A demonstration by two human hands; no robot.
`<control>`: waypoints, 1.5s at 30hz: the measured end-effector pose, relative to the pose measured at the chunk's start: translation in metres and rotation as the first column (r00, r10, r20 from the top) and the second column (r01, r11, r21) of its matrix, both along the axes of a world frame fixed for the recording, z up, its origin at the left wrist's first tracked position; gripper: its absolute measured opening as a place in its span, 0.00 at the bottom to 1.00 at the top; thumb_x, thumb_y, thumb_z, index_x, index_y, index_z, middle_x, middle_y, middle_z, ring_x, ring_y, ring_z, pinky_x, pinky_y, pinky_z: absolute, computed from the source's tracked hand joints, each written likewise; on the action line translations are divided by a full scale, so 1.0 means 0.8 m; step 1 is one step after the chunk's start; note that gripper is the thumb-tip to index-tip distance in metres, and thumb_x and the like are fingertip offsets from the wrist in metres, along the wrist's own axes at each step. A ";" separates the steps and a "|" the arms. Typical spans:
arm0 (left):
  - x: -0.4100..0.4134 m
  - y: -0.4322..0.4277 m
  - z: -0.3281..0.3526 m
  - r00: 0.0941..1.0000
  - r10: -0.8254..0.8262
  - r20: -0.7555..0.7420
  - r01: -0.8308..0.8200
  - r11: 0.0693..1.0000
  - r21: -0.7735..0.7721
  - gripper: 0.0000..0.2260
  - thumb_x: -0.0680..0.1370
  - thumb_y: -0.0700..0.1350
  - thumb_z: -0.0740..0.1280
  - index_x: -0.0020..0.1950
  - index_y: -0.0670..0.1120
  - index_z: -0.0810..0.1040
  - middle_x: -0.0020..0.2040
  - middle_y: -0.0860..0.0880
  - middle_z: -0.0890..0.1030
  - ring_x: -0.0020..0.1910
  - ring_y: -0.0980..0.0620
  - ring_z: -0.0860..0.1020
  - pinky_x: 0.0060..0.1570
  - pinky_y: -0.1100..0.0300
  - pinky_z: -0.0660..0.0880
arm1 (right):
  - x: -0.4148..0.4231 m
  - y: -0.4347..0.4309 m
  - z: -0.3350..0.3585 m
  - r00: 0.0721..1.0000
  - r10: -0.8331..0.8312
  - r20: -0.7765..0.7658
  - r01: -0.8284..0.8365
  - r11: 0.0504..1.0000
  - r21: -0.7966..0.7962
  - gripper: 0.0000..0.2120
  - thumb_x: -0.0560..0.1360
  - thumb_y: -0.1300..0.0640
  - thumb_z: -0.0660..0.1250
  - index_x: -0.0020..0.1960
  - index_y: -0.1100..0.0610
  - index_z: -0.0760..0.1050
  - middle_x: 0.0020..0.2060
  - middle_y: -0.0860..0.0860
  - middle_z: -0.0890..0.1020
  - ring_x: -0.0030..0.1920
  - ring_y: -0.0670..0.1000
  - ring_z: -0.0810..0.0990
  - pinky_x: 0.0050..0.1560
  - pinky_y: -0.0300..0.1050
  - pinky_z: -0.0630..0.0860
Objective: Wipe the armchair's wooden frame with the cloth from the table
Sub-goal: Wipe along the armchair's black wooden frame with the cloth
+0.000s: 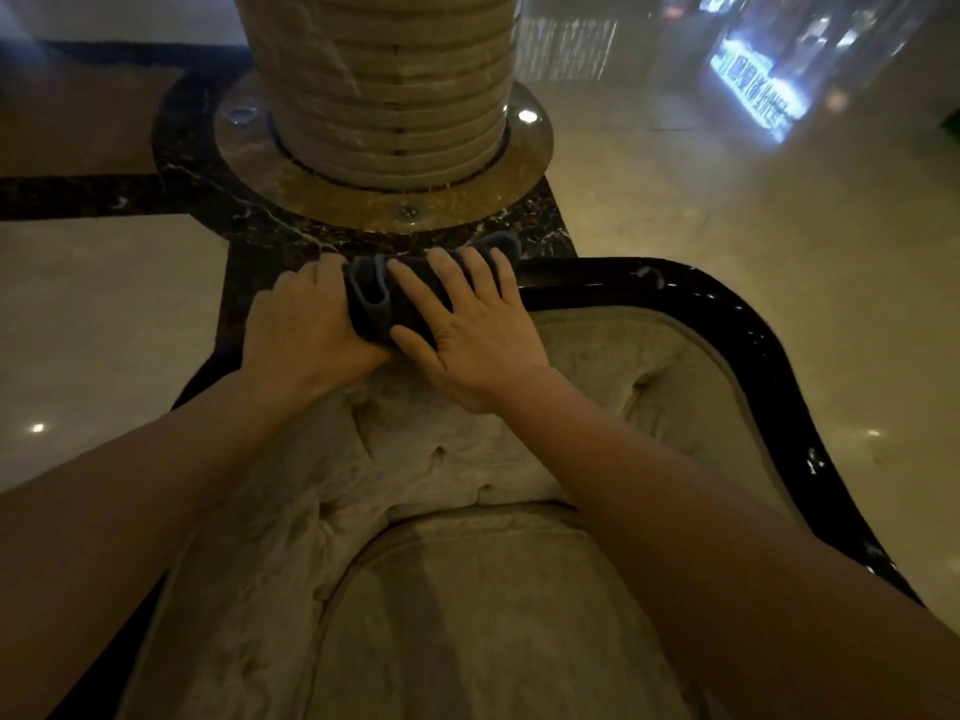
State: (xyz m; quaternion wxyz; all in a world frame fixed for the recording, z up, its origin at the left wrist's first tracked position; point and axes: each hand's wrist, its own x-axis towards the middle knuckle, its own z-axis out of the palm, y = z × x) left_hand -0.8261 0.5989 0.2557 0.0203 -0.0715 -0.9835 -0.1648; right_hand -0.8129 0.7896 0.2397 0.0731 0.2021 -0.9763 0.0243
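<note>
A dark grey folded cloth (410, 298) lies over the top rail of the armchair's glossy black wooden frame (727, 324). My right hand (478, 335) lies flat on the cloth with its fingers spread, pressing it onto the rail. My left hand (301, 324) grips the rail just left of the cloth, touching the cloth's folded edge. The frame's left part is hidden under my hands and left arm. The right part curves down toward me. The beige tufted back cushion (457, 449) and the seat (467, 615) lie below my arms.
A ribbed stone column (384, 80) on a round brown and black marble base (530, 148) stands right behind the chair back. Polished beige floor (727, 200) spreads to both sides. Bright reflections show at the far right.
</note>
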 end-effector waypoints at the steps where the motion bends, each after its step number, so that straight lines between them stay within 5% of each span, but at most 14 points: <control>1: -0.001 0.006 0.003 1.000 -0.014 -0.014 0.013 0.999 -0.039 0.41 0.64 0.66 0.75 0.66 0.41 0.71 0.59 0.38 0.79 0.57 0.35 0.78 0.54 0.40 0.76 | 0.001 0.008 -0.001 1.000 -0.004 0.003 0.004 1.000 -0.008 0.31 0.82 0.36 0.45 0.81 0.47 0.50 0.79 0.56 0.61 0.78 0.62 0.55 0.78 0.63 0.44; 7: -0.013 0.073 0.024 0.990 -0.137 -0.037 0.132 0.983 -0.128 0.40 0.65 0.69 0.74 0.66 0.43 0.71 0.60 0.40 0.79 0.56 0.38 0.78 0.53 0.44 0.75 | -0.005 0.082 0.003 0.998 -0.055 0.041 0.059 0.992 -0.113 0.32 0.82 0.36 0.45 0.81 0.49 0.51 0.79 0.56 0.61 0.79 0.59 0.52 0.78 0.59 0.40; 16: -0.032 0.184 0.045 0.956 -0.286 0.071 0.295 0.916 -0.271 0.39 0.67 0.73 0.66 0.67 0.46 0.70 0.64 0.44 0.78 0.61 0.42 0.76 0.58 0.47 0.73 | 0.017 0.176 0.003 0.953 -0.221 0.207 0.252 0.957 -0.140 0.33 0.78 0.33 0.37 0.80 0.42 0.36 0.81 0.53 0.37 0.79 0.58 0.30 0.76 0.60 0.30; 18: -0.040 0.196 0.047 0.946 -0.307 0.100 0.323 0.901 -0.290 0.37 0.69 0.72 0.65 0.68 0.47 0.69 0.64 0.45 0.78 0.61 0.43 0.76 0.57 0.48 0.73 | 0.009 0.178 0.018 0.936 -0.236 0.262 0.286 0.943 -0.173 0.32 0.78 0.34 0.37 0.81 0.42 0.45 0.82 0.54 0.44 0.79 0.61 0.35 0.73 0.59 0.27; 21: -0.046 0.200 0.045 0.945 -0.311 0.096 0.326 0.902 -0.282 0.34 0.70 0.67 0.68 0.69 0.48 0.69 0.63 0.47 0.77 0.58 0.46 0.77 0.53 0.51 0.74 | -0.020 0.158 0.040 0.957 -0.286 0.051 0.288 0.918 -0.271 0.30 0.82 0.40 0.42 0.75 0.50 0.68 0.76 0.57 0.68 0.79 0.63 0.54 0.75 0.58 0.37; 24: -0.045 0.198 0.035 0.944 -0.330 0.024 0.322 0.900 -0.293 0.34 0.69 0.63 0.71 0.70 0.48 0.71 0.64 0.47 0.77 0.55 0.47 0.78 0.50 0.52 0.75 | -0.040 0.128 0.032 0.973 -0.224 0.058 0.230 0.913 -0.337 0.28 0.83 0.42 0.43 0.76 0.51 0.67 0.72 0.57 0.74 0.77 0.61 0.61 0.79 0.61 0.47; 27: -0.051 0.201 0.039 0.943 -0.321 0.086 0.332 0.897 -0.291 0.41 0.64 0.70 0.68 0.71 0.49 0.70 0.65 0.47 0.77 0.57 0.46 0.79 0.51 0.49 0.76 | -0.044 0.140 0.015 0.968 -0.249 -0.017 0.233 0.925 -0.301 0.26 0.83 0.43 0.46 0.70 0.53 0.73 0.62 0.55 0.82 0.69 0.61 0.74 0.75 0.62 0.59; 31: -0.054 0.224 0.050 0.929 -0.341 0.141 0.369 0.864 -0.344 0.50 0.58 0.79 0.65 0.70 0.48 0.69 0.62 0.47 0.78 0.54 0.46 0.79 0.52 0.49 0.78 | -0.043 0.208 0.005 0.912 -0.407 -0.056 0.375 0.880 -0.293 0.24 0.83 0.44 0.46 0.65 0.53 0.74 0.57 0.54 0.83 0.62 0.59 0.78 0.75 0.64 0.59; 35: -0.055 0.286 0.047 0.905 -0.413 0.106 0.418 0.813 -0.406 0.49 0.59 0.78 0.66 0.69 0.47 0.69 0.62 0.46 0.78 0.56 0.46 0.78 0.56 0.48 0.77 | -0.031 0.258 -0.008 0.829 -0.558 0.034 0.537 0.778 -0.327 0.28 0.82 0.40 0.44 0.74 0.52 0.65 0.69 0.56 0.75 0.74 0.63 0.65 0.76 0.67 0.45; 38: -0.054 0.329 0.037 0.888 -0.456 0.057 0.433 0.789 -0.435 0.49 0.60 0.77 0.69 0.70 0.46 0.69 0.62 0.45 0.79 0.56 0.45 0.78 0.56 0.48 0.77 | -0.013 0.293 -0.020 0.799 -0.598 0.059 0.569 0.721 -0.395 0.30 0.82 0.38 0.46 0.75 0.56 0.63 0.73 0.59 0.70 0.73 0.62 0.66 0.76 0.63 0.58; 41: -0.054 0.362 0.025 0.879 -0.477 0.000 0.423 0.778 -0.465 0.47 0.60 0.73 0.72 0.70 0.45 0.69 0.62 0.43 0.79 0.57 0.42 0.78 0.56 0.45 0.77 | 0.008 0.322 -0.029 0.772 -0.625 0.118 0.593 0.640 -0.488 0.29 0.81 0.37 0.49 0.68 0.58 0.69 0.66 0.57 0.75 0.66 0.58 0.72 0.69 0.56 0.69; 45: -0.043 0.423 0.013 0.816 -0.579 0.007 0.477 0.665 -0.575 0.47 0.61 0.72 0.74 0.71 0.46 0.68 0.65 0.43 0.76 0.61 0.41 0.76 0.57 0.45 0.75 | 0.067 0.370 -0.063 0.673 -0.701 0.239 0.706 0.511 -0.490 0.28 0.80 0.34 0.46 0.62 0.52 0.73 0.57 0.54 0.80 0.61 0.58 0.75 0.72 0.64 0.61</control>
